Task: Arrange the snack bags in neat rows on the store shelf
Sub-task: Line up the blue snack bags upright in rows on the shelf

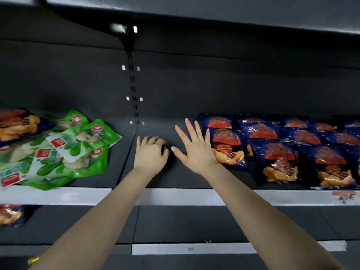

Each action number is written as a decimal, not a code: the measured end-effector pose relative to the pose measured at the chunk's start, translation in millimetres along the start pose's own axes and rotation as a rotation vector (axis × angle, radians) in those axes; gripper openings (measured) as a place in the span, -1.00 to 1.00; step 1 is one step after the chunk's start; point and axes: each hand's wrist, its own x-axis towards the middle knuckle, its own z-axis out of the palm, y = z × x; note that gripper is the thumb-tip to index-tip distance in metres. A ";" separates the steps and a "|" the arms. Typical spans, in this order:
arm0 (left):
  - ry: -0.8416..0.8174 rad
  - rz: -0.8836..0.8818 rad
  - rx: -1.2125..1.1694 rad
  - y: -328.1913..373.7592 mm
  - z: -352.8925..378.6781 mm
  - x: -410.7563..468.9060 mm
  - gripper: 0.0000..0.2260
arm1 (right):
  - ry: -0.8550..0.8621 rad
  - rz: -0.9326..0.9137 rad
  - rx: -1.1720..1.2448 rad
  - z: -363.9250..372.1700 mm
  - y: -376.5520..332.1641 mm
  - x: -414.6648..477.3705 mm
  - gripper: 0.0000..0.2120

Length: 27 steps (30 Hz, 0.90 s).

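The blue bags [272, 152] lie in overlapping rows at the right of the frame. The green bags [64, 152] sit in a loose, crooked heap at the left, with one orange-and-blue bag [13, 123] strayed behind them.

All look light, puffed and crinkly, probably slick film that slides easily and crushes if squeezed. It seems best to take them by a sealed top edge or flat between both palms, and to nudge rather than pinch.

The right hand [194, 151] is spread wide with straight fingers, flat over the bare shelf [175, 180]. Its outer edge is just beside the nearest blue bag, and contact cannot be told. The left hand [151, 154] rests mid-shelf with its fingers curled under, and nothing shows in them.

The bare middle gives room to work. The upper shelf [194, 10] hangs low overhead, the front rail [175, 196] edges the shelf, and another bag [9, 215] lies on the lower shelf at lower left.
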 end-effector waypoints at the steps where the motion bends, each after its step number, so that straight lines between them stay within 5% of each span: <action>1: 0.018 -0.020 0.026 -14.1 -5.8 -4.4 -0.69 | -0.005 -0.028 0.014 5.3 -13.1 5.8 -0.37; 17: 0.105 -0.478 0.235 -224.2 -111.9 -73.5 -0.56 | -0.075 -0.455 0.168 51.0 -237.8 89.9 -0.46; 22: -0.042 -0.461 0.165 -261.2 -111.8 -90.3 -0.56 | -0.053 -0.475 0.191 60.4 -283.1 105.4 -0.47; 27: 0.047 -0.452 0.133 -266.3 -99.0 -96.9 -0.56 | -0.006 -0.466 0.198 63.5 -314.5 133.1 -0.47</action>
